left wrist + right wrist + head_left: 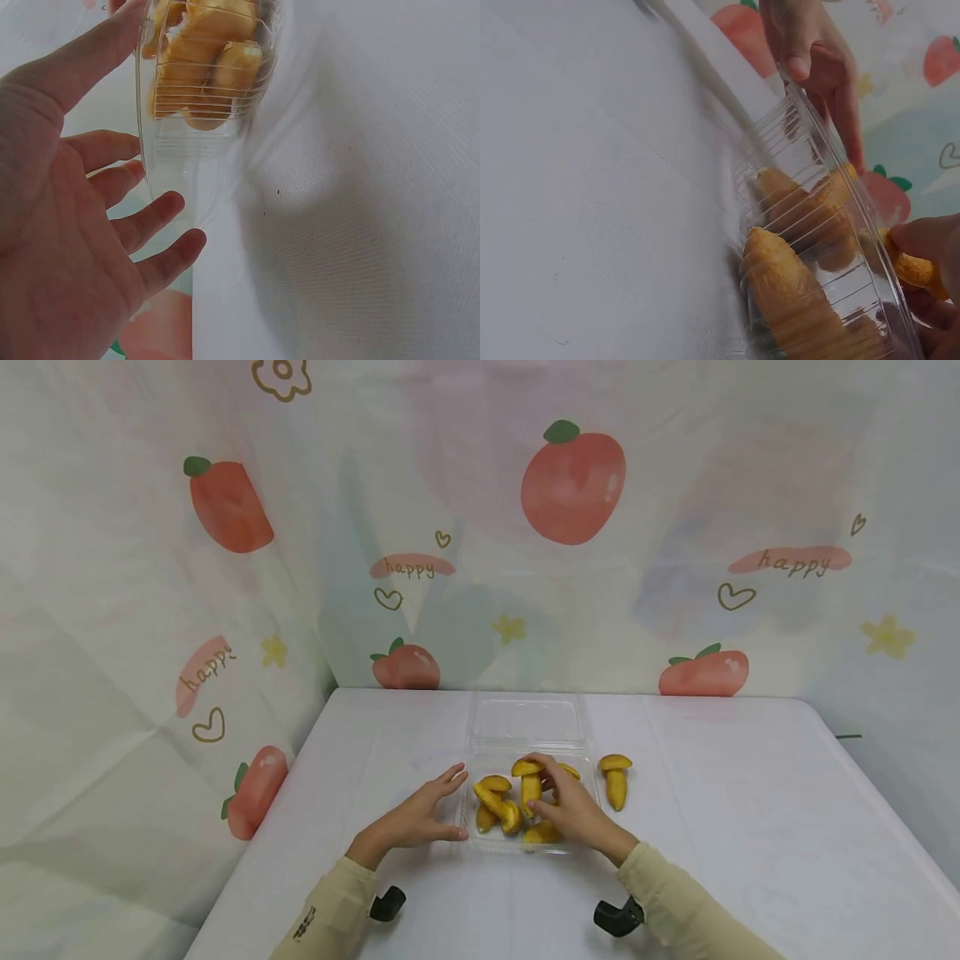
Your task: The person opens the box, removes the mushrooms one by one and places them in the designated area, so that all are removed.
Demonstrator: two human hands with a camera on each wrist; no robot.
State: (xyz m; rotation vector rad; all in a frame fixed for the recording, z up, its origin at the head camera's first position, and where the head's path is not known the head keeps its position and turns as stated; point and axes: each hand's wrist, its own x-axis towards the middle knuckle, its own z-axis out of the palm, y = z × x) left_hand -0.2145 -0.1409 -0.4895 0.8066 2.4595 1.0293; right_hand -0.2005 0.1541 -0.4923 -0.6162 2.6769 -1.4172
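Note:
A clear plastic clamshell box (592, 789) lies on the table with several yellow mushrooms inside, two of them crossed (497, 806) at its left. My right hand (573, 810) reaches over the box and pinches a mushroom (531, 789) between thumb and fingers, its cap toward the back. My left hand (408, 818) is at the box's left rim, fingers spread and thumb near the front corner. In the left wrist view its fingers (161, 262) are straight beside the ribbed wall. Another mushroom (616, 781) lies on the table just right of the box.
The box's transparent lid (528, 722) is folded open toward the back. White cloth covers the table (735, 827). A fruit-printed curtain (480, 485) stands behind and at the left. Dark curved pieces (618, 917) show by both wrists.

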